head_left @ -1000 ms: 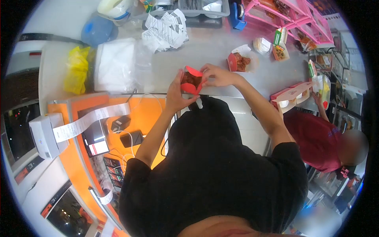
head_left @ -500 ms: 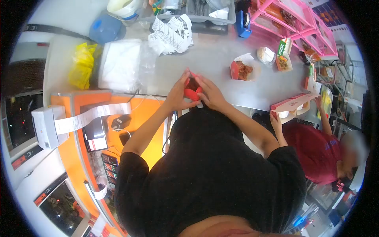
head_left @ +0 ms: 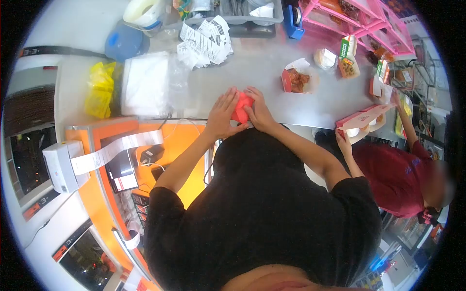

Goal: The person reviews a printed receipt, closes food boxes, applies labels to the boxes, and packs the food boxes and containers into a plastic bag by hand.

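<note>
Your left hand (head_left: 219,118) and right hand (head_left: 262,116) have their fingers clamped around the red box (head_left: 242,107); press its 2 sides evenly, lightly, without crushing.

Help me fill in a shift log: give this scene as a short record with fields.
left hand: left hand on the left side of a red box
right hand: right hand on its right side
box top: looks folded closed; contents not visible
open box: red-sided box holding browned food pieces, on the steel counter
counter left: white bags, yellow bag
co-worker: person in maroon at right, holding an open carton
</note>
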A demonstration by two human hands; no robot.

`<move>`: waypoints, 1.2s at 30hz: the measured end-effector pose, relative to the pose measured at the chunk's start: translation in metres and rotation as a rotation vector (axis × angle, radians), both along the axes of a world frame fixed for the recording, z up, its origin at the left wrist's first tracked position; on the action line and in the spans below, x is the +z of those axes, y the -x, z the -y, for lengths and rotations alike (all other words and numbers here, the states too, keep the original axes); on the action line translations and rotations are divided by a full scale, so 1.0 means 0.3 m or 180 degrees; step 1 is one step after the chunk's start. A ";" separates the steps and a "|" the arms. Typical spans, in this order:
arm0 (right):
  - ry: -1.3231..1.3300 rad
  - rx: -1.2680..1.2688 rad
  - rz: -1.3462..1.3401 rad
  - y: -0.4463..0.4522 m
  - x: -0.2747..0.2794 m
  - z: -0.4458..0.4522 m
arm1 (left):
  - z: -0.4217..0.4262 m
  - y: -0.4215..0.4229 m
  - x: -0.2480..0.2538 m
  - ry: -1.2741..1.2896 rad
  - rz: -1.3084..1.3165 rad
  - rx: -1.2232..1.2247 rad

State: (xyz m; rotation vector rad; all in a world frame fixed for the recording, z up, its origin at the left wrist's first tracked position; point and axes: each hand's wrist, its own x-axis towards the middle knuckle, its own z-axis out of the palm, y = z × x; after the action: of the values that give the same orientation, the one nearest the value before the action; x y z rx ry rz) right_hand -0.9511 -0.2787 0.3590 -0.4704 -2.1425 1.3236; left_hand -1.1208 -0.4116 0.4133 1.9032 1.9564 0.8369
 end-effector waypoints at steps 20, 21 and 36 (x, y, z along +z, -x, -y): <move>-0.0740 -0.0249 0.0174 -0.024 0.175 0.018 | 0.054 -0.043 -0.023 -0.0236 0.0513 0.1184; -0.0372 -0.0437 0.0218 -0.010 0.213 0.039 | 0.062 -0.045 -0.010 -0.0132 0.0595 0.1266; 0.1951 -0.0543 0.0324 0.033 0.137 0.035 | 0.023 -0.082 -0.046 -0.0524 0.1984 0.1680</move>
State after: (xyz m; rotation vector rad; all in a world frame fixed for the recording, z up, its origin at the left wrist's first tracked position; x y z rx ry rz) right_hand -0.9609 -0.2892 0.4002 -0.9543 -1.6893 1.8763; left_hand -1.0961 -0.4185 0.3995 0.9824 2.0112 1.5466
